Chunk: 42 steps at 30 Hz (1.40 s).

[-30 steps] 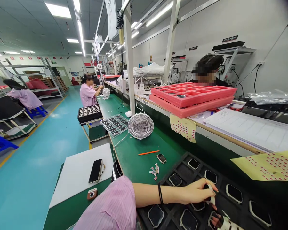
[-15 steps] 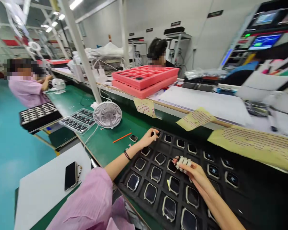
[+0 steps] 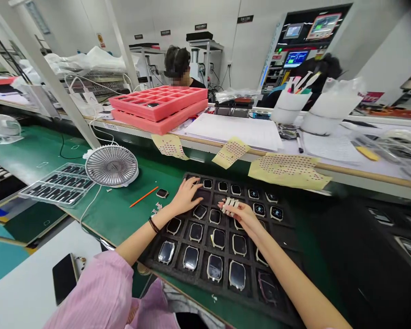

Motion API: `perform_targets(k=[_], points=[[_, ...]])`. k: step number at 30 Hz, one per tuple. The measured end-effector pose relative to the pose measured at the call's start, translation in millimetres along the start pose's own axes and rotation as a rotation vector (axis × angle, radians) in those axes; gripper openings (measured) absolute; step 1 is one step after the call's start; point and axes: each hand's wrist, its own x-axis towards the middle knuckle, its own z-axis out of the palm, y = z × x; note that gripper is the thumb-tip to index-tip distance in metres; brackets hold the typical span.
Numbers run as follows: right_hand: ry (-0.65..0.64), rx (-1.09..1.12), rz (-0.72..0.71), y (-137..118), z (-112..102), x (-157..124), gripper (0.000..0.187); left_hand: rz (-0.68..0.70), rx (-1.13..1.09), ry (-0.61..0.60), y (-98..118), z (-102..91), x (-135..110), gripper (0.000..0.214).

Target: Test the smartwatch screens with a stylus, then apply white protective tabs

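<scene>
A black foam tray (image 3: 164, 267) on the green bench holds several small watch cases in its pockets. My left hand (image 3: 186, 197) lies over the tray's far left pockets, fingers stretched out and spread, resting on the foam. My right hand (image 3: 239, 214) hovers over the tray's middle, fingers curled round a small stack of pale watch cases (image 3: 230, 203). One loose watch case (image 3: 162, 193) lies on the bench left of the tray, beside an orange pencil (image 3: 144, 197).
A small white fan (image 3: 111, 165) and a clear tray of parts (image 3: 56, 187) stand to the left. Stacked red foam trays (image 3: 157, 104), yellow sticker sheets (image 3: 287, 171) and white papers fill the raised shelf behind. A person sits beyond. A phone (image 3: 65, 278) lies near left.
The view has swung right, bringing the whole black tray into sight. My left hand moved from pinching a case to lying flat at the tray's far left; my right hand still holds the stack.
</scene>
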Motion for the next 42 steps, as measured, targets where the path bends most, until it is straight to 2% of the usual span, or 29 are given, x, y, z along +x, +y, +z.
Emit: perform_targets(k=[3, 4, 6, 8, 11, 13, 16, 17, 20, 25, 28, 30, 32, 34, 37, 40, 42], points=[[-0.066, -0.009, 0.0, -1.9, 7.8, -6.4, 0.05, 0.301, -0.126, -0.218, 29.5, -2.1, -1.2, 0.069], [-0.083, -0.016, -0.006, -2.1, 11.1, -9.0, 0.051, 0.352, -0.185, -0.281, 37.4, -0.8, -0.4, 0.069], [-0.104, -0.034, -0.026, -1.8, 16.7, -12.7, 0.052, 0.355, -0.278, -0.341, 47.5, 3.8, 3.6, 0.062], [-0.107, -0.056, -0.056, -1.6, 19.0, -13.1, 0.055, 0.322, -0.317, -0.316, 49.8, 8.8, 10.4, 0.055], [-0.079, -0.082, -0.112, -2.3, 12.0, -6.8, 0.06, 0.313, -0.277, -0.201, 44.1, 15.3, 24.5, 0.055], [0.006, -0.271, -0.257, -3.0, 0.3, 0.0, 0.059, 0.284, -0.166, -0.147, 38.5, 20.5, 34.9, 0.055], [0.185, -0.709, -0.53, -1.5, -20.4, 10.6, 0.058, 0.223, 0.0, -0.157, 31.1, 30.6, 49.1, 0.056], [0.224, -0.805, -0.581, 0.2, -26.1, 14.0, 0.058, 0.211, 0.027, -0.174, 28.8, 33.7, 52.8, 0.057], [0.255, -0.908, -0.617, 8.5, -36.5, 23.1, 0.057, 0.196, 0.042, -0.209, 20.9, 35.9, 58.5, 0.066], [0.247, -1.049, -0.634, 19.5, -40.0, 29.5, 0.051, 0.165, 0.154, -0.182, -0.1, 14.7, 48.6, 0.077], [0.257, -1.113, -0.649, 19.7, -37.7, 25.2, 0.045, 0.213, 0.271, -0.243, -12.8, 6.0, 35.0, 0.066], [0.261, -1.199, -0.68, 19.4, -33.7, 20.2, 0.046, 0.238, 0.257, -0.315, -18.6, 4.9, 25.9, 0.057], [0.203, -1.326, -0.725, 20.5, -28.8, 15.4, 0.049, 0.23, 0.222, -0.356, -21.6, 3.1, 18.6, 0.052], [0.085, -1.437, -0.738, 23.6, -25.0, 12.3, 0.052, 0.211, 0.213, -0.327, -22.5, -3.6, 12.7, 0.05], [-0.061, -1.501, -0.647, 28.8, -23.4, 11.4, 0.055, 0.194, 0.245, -0.25, -21.7, -23.5, 1.9, 0.039], [-0.097, -1.517, -0.574, 28.4, -22.7, 10.4, 0.056, 0.13, 0.264, -0.321, -21.1, -46.0, -14.4, 0.025], [-0.114, -1.501, -0.599, 24.1, -18.9, 6.8, 0.056, 0.099, 0.257, -0.393, -21.5, -56.6, -25.8, 0.022]])
